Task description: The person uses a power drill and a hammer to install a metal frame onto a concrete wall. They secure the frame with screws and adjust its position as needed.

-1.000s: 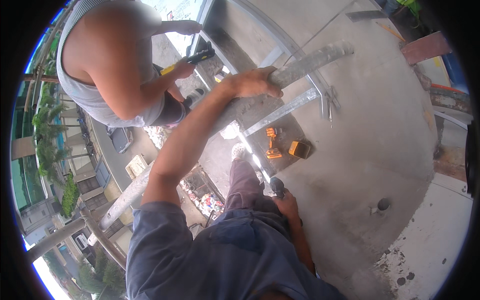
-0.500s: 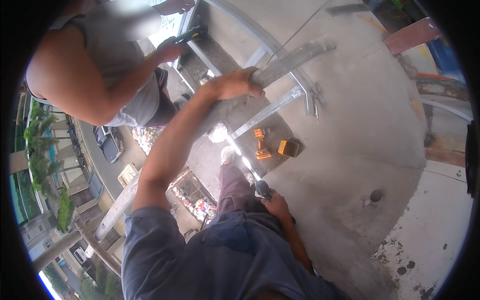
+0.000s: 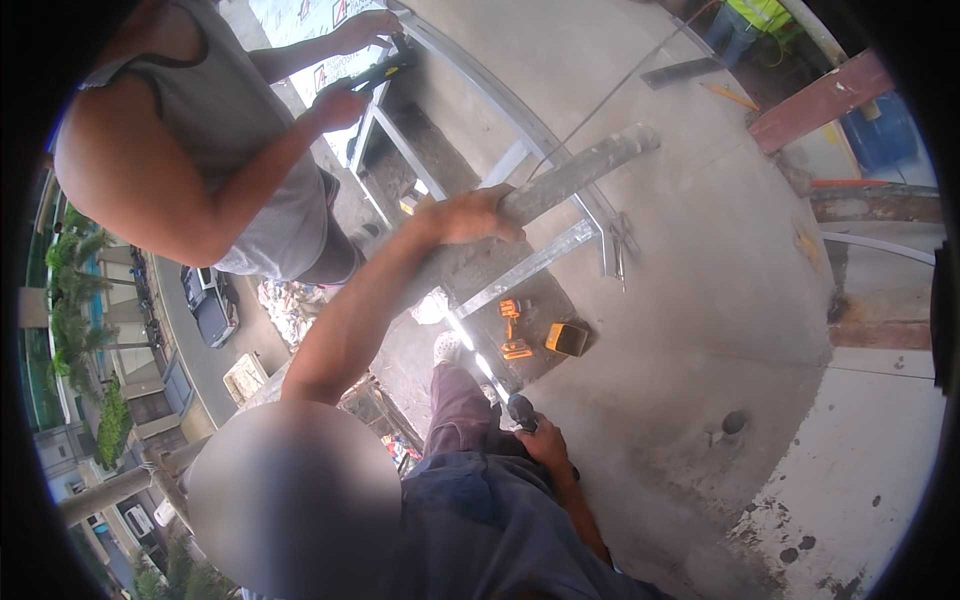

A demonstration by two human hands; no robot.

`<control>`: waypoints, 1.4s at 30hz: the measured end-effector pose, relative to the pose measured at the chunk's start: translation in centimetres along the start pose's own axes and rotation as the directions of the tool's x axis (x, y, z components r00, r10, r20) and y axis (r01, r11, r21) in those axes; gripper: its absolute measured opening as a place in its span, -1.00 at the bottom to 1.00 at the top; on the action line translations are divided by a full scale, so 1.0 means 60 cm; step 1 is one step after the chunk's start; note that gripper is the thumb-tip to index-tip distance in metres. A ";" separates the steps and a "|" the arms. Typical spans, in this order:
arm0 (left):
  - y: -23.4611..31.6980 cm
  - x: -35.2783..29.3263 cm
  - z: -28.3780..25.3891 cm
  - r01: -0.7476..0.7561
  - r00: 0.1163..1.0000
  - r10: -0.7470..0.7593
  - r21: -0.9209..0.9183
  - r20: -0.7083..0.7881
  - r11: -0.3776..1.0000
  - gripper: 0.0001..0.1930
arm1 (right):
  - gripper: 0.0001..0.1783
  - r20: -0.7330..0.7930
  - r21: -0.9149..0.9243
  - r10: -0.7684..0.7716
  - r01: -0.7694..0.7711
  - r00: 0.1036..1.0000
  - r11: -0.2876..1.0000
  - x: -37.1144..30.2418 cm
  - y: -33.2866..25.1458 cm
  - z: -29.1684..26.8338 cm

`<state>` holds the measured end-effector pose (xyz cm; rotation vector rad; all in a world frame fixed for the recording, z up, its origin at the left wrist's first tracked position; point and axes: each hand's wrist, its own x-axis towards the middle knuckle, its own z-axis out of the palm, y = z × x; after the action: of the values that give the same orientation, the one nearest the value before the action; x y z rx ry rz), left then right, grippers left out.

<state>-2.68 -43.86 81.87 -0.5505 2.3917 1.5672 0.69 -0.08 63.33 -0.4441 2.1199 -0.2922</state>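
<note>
My left hand (image 3: 478, 216) is wrapped over a thick grey metal pipe (image 3: 592, 174), which slants up to the right above the floor. Low in the middle, beside my thigh, my right hand (image 3: 544, 442) grips what looks like a dark power drill (image 3: 521, 409); its body is partly hidden. Under the pipe lies a welded metal frame (image 3: 530, 262) of pale bars. At upper left a co-worker (image 3: 235, 130) holds a long black tool (image 3: 385, 72) over that frame, one hand on its grip and the other near its front end.
An orange cordless drill (image 3: 515, 330) and a yellow-and-black box (image 3: 567, 340) sit on the floor ahead of my feet. Red steel beams (image 3: 820, 100) stand at the right. A tied pole railing (image 3: 110, 497) borders the drop to the street at left. Another person in yellow (image 3: 762, 14) is at upper right.
My view has shifted slightly, bringing more of the co-worker into sight. The co-worker's farther hand has come down to the black tool. Both my hands keep their grips.
</note>
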 end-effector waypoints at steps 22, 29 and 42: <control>-0.007 -0.003 -0.001 -0.014 1.000 0.015 0.030 -0.022 0.999 -0.06 | -0.28 -0.002 -0.043 -0.039 0.039 0.999 0.998 -0.010 -0.005 0.006; -0.022 0.015 0.002 0.013 0.998 -0.005 0.128 -0.065 0.992 -0.01 | -0.28 0.025 -0.022 -0.011 0.011 1.000 1.000 -0.004 -0.001 0.015; 0.022 0.003 0.012 -0.025 0.994 0.024 -0.004 -0.106 1.000 -0.15 | -0.22 0.027 -0.041 -0.014 0.015 1.000 0.999 0.009 0.033 0.012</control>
<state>-3.42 -42.74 82.61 -0.6229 2.4808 1.5932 0.65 1.46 61.80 -0.4850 2.1001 -0.2501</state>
